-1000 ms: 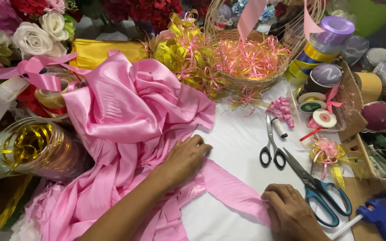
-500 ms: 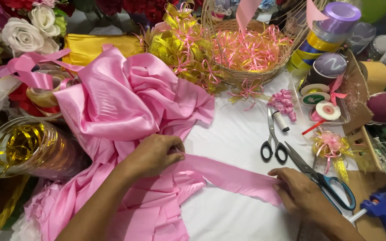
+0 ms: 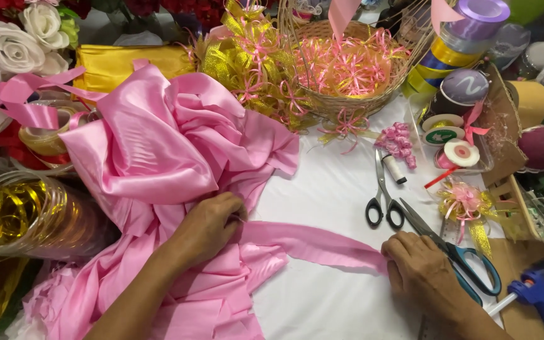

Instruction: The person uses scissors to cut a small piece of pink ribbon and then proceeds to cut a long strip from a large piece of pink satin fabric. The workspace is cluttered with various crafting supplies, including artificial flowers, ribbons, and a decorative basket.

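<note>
My left hand (image 3: 208, 226) pinches the gathered pink satin fabric (image 3: 158, 145), which is bunched in a big heap on the left of the white table (image 3: 335, 189). A flat pink strip (image 3: 316, 244) of the same fabric runs from that pinch to the right. My right hand (image 3: 420, 271) presses down on the strip's far end, fingers curled over it. Blue-handled scissors (image 3: 454, 252) lie just beside my right hand, touching nothing I hold.
Black-handled scissors (image 3: 382, 195) lie behind the blue pair. A wicker basket (image 3: 347, 60) of pink ribbon bows stands at the back. Ribbon spools (image 3: 461, 38) crowd the right, a blue glue gun (image 3: 539, 296) sits at the lower right, gold ribbon coils (image 3: 20, 214) and fabric flowers (image 3: 14, 38) on the left.
My left hand has slid up and left into the fabric bunch and closed on it. The pink strip is now stretched straighter toward my right hand, which still holds its end.
</note>
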